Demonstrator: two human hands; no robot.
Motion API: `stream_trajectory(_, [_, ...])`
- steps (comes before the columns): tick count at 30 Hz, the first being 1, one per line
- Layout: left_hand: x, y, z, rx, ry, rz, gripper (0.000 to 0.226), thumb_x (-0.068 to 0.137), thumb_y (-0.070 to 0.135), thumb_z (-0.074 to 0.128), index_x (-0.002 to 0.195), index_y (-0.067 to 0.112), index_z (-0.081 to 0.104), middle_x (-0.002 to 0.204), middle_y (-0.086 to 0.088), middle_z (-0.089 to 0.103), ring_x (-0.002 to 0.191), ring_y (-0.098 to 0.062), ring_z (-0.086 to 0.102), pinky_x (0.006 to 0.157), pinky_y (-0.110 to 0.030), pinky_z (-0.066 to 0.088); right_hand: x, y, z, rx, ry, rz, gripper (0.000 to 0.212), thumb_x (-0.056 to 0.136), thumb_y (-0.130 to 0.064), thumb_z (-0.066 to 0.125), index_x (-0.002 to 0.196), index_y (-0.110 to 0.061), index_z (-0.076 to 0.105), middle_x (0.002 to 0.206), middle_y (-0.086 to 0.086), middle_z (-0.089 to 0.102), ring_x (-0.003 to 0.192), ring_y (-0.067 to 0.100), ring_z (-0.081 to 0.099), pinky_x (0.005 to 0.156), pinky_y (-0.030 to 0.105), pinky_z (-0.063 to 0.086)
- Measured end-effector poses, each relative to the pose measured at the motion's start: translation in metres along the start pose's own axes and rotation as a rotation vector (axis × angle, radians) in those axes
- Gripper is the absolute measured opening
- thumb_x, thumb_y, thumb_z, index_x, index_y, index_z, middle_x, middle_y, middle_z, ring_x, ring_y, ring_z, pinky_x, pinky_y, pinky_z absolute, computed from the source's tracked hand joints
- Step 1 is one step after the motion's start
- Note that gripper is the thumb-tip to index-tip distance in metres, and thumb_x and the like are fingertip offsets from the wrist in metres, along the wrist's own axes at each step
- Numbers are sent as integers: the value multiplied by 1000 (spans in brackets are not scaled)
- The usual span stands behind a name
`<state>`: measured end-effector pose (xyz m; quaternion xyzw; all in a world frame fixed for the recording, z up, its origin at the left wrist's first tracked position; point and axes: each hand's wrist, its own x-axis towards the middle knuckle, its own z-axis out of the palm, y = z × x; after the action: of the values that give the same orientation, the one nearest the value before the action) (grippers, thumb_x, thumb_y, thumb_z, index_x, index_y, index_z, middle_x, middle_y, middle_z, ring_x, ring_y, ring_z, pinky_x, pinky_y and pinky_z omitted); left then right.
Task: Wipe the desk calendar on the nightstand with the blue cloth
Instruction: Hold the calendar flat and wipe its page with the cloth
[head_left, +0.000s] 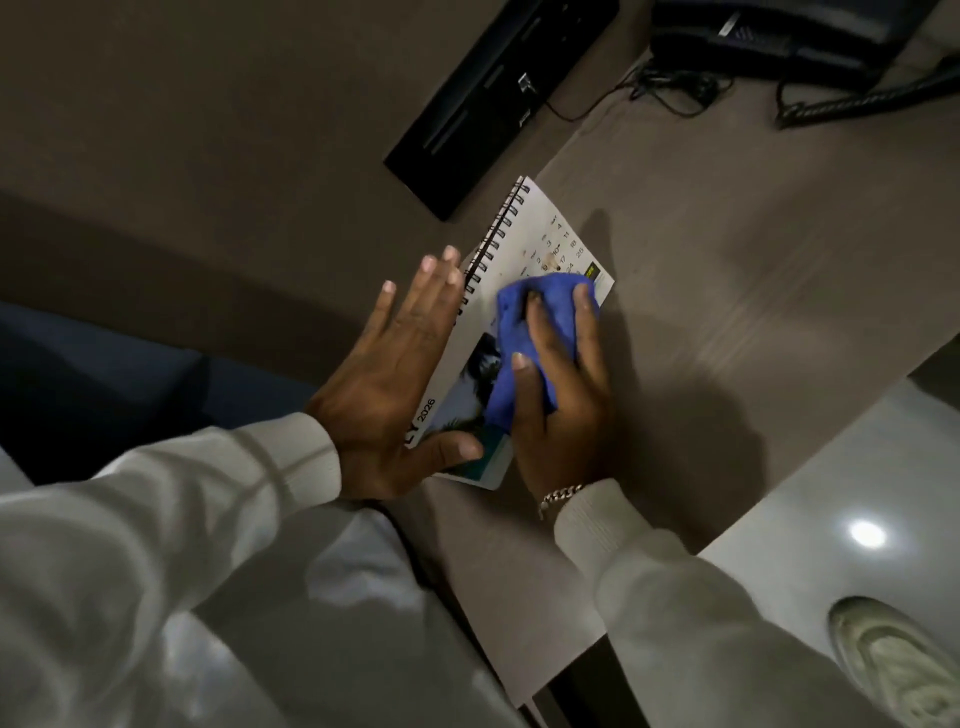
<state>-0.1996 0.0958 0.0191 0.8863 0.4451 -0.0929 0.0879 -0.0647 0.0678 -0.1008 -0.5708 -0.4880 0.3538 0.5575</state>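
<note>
A spiral-bound desk calendar (545, 244) with a date grid and a palm-tree photo lies flat on the brown nightstand (727, 270). My right hand (561, 395) presses a bunched blue cloth (524, 322) onto the middle of the calendar page, fingers spread over the cloth. My left hand (395, 374) lies flat with fingers apart along the calendar's spiral edge, its thumb resting on the lower corner of the page. The cloth and my hands hide much of the photo and part of the dates.
A black flat device (493, 98) stands at the back left edge of the nightstand, with thin cables (665, 88) running to a dark telephone (810, 47) at the back right. Pale glossy floor (857, 493) and a shoe (898, 660) show at the lower right.
</note>
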Motion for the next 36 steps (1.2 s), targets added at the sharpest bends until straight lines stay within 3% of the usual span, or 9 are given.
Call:
stream_trajectory(4, [-1, 2, -1, 25, 27, 5, 108, 84, 77, 23, 154, 1, -8, 165, -14, -13, 154, -31, -10, 124, -50, -3, -26, 5, -7, -91, -104, -8, 44, 96, -20, 47, 137, -30, 35, 157, 11, 16, 143, 14, 12, 108, -1, 4])
stream_trajectory(9, [-2, 4, -3, 7, 31, 16, 105, 86, 72, 31, 154, 1, -6, 165, -17, -8, 154, -33, -6, 124, -52, 2, -17, -17, -2, 37, -101, -46, 44, 97, -30, 43, 137, -45, 29, 159, -1, 13, 144, 11, 22, 112, 16, 30])
stream_trajectory(14, [0, 7, -4, 31, 30, 26, 104, 87, 72, 28, 154, -1, -5, 165, -20, -4, 154, -34, -3, 123, -53, 4, 29, -21, 4, 118, 93, -10, 41, 95, -16, 51, 136, -20, 45, 156, 14, 26, 145, 24, 25, 111, 43, 40])
stream_trajectory(17, [0, 7, -4, 51, 30, 33, 103, 88, 71, 25, 153, -4, -2, 165, -22, -2, 154, -35, -2, 124, -53, 5, 17, -7, -2, 61, 20, 101, 43, 98, -25, 45, 139, -31, 35, 159, 9, 19, 144, 21, 27, 103, 44, 48])
stream_trajectory(24, [-2, 0, 2, 38, 50, 53, 99, 89, 70, 29, 154, 4, -5, 166, -15, -4, 154, -33, 0, 124, -50, 5, -2, -21, -3, 80, -94, 36, 42, 96, -46, 34, 132, -61, 16, 158, -6, 11, 144, 9, 17, 106, -1, 18])
stream_trajectory(28, [-2, -1, 3, 51, 45, 49, 99, 89, 69, 27, 154, -1, -1, 165, -21, 0, 153, -37, 1, 121, -59, 11, 41, -34, 6, 227, 130, 76, 45, 96, -21, 47, 137, -35, 31, 159, 10, 19, 146, 20, 23, 113, 43, 38])
stream_trajectory(30, [-1, 0, 3, 51, 41, 54, 100, 89, 68, 27, 153, -4, 1, 165, -22, 1, 153, -38, 1, 122, -58, 10, 43, -25, 7, 187, 130, 132, 46, 97, -18, 47, 137, -32, 31, 158, 12, 21, 145, 21, 25, 110, 46, 41])
stream_trajectory(33, [-1, 0, 2, 61, 31, 42, 99, 90, 69, 28, 154, 0, -1, 165, -17, -3, 154, -33, -2, 124, -53, 6, 20, -5, 4, 60, 46, 267, 44, 98, -24, 43, 141, -31, 34, 157, 11, 26, 138, 23, 37, 103, 40, 48])
stream_trajectory(36, [-1, 0, 2, 76, 22, 33, 98, 90, 70, 25, 154, 3, -4, 165, -14, -6, 154, -31, -3, 124, -51, 5, -14, 0, 1, -33, -5, 202, 47, 97, -28, 44, 138, -43, 28, 157, 9, 27, 139, 20, 33, 103, 2, 29])
